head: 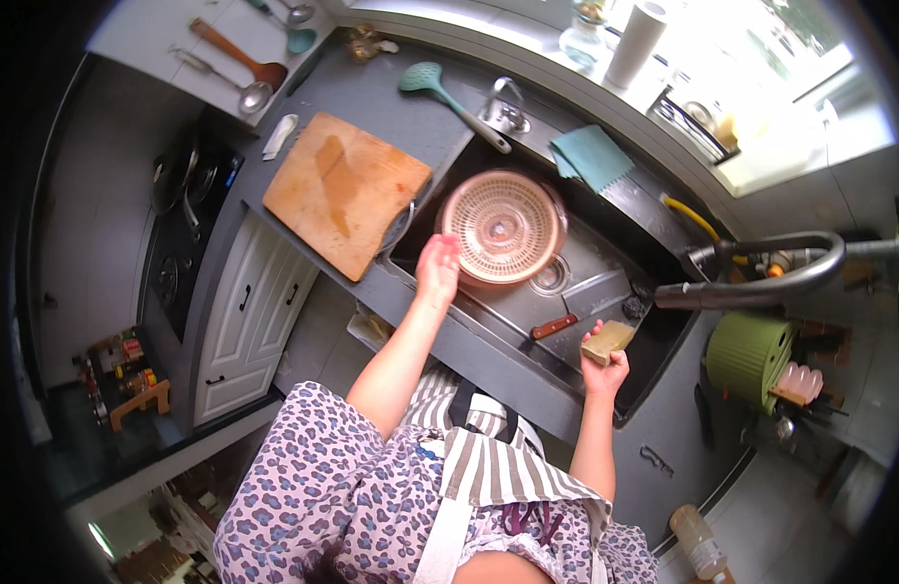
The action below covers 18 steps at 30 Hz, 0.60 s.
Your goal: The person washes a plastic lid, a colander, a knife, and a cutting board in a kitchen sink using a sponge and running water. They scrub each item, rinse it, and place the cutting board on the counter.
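Note:
My left hand is at the near left edge of a pink plastic colander, overlapping its rim. Its fingers look loosely extended and slightly blurred, with nothing seen in them; whether they touch the rim I cannot tell. The colander sits in a second pinkish basin inside the dark sink. Over the sink's right part, my right hand grips a yellowish sponge. Just beyond it, a cleaver with a wooden handle lies on the sink floor, beside a dark scouring pad.
A wet wooden cutting board lies left of the sink. Behind are a teal slotted turner, a small tap and a teal cloth. A long spout reaches in from the right, near a green utensil holder.

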Tool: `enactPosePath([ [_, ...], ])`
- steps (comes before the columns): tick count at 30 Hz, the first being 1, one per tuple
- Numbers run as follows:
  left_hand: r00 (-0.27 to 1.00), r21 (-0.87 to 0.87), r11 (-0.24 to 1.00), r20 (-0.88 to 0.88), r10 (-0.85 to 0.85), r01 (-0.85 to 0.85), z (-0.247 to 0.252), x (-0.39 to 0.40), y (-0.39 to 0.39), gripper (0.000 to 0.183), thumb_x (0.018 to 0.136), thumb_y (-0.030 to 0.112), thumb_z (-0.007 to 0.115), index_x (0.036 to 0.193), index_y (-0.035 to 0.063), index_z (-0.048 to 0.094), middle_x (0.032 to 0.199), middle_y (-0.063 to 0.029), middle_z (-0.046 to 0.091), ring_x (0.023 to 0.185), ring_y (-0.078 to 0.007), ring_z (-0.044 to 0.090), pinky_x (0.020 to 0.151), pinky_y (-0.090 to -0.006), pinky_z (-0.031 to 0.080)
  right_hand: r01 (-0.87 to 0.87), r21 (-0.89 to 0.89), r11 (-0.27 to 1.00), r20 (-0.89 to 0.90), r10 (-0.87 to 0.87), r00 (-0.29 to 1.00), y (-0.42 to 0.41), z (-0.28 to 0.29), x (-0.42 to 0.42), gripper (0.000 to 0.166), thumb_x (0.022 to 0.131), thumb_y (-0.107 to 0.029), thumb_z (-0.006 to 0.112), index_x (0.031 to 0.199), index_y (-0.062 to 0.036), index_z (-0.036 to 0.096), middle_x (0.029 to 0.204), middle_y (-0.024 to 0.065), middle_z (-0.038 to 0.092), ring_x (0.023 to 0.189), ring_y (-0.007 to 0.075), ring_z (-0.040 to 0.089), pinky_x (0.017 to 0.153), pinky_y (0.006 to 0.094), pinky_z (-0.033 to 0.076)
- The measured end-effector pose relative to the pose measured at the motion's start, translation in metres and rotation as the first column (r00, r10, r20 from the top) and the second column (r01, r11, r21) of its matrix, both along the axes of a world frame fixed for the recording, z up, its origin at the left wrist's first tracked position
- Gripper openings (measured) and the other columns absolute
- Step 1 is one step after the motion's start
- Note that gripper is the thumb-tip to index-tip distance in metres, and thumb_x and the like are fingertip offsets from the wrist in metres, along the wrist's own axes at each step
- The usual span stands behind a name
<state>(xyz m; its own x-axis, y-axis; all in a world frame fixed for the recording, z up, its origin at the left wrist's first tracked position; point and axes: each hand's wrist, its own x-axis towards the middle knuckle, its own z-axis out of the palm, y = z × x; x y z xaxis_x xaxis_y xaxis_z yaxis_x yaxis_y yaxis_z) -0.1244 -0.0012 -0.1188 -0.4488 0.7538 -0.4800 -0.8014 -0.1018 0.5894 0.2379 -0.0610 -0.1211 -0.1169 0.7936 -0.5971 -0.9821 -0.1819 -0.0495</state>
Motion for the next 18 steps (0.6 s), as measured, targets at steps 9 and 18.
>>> enactPosePath([
  [9,0.639,-0.354,0.775,0.438,0.632,-0.523,-0.011,-0.057,0.030,0.037,0.095,0.021,0.048,0.121,-0.0047,0.044,0.113,-0.0119,0.053,0.103,-0.0254,0.057,0.095,-0.0399,0.050,-0.039,-0.037,0.999,0.091,0.042,0.995,0.023,0.009,-0.014,0.072,0.054,-0.007,0.048,0.126,0.0013,0.045,0.124,0.0190,0.053,0.110,0.0333,0.054,0.099,0.0497,0.041],
  [18,0.814,-0.081,0.862,0.297,0.500,-0.500,-0.004,-0.086,-0.018,0.009,0.086,0.004,0.048,0.084,-0.0041,0.052,0.097,-0.0209,0.064,0.095,-0.0292,0.064,0.089,-0.0439,0.053,-0.041,-0.038,0.998,0.124,0.045,0.991,0.009,0.014,0.012,0.070,0.055,-0.009,0.048,0.125,-0.0032,0.048,0.125,0.0152,0.055,0.108,0.0306,0.056,0.099,0.0525,0.039],
])
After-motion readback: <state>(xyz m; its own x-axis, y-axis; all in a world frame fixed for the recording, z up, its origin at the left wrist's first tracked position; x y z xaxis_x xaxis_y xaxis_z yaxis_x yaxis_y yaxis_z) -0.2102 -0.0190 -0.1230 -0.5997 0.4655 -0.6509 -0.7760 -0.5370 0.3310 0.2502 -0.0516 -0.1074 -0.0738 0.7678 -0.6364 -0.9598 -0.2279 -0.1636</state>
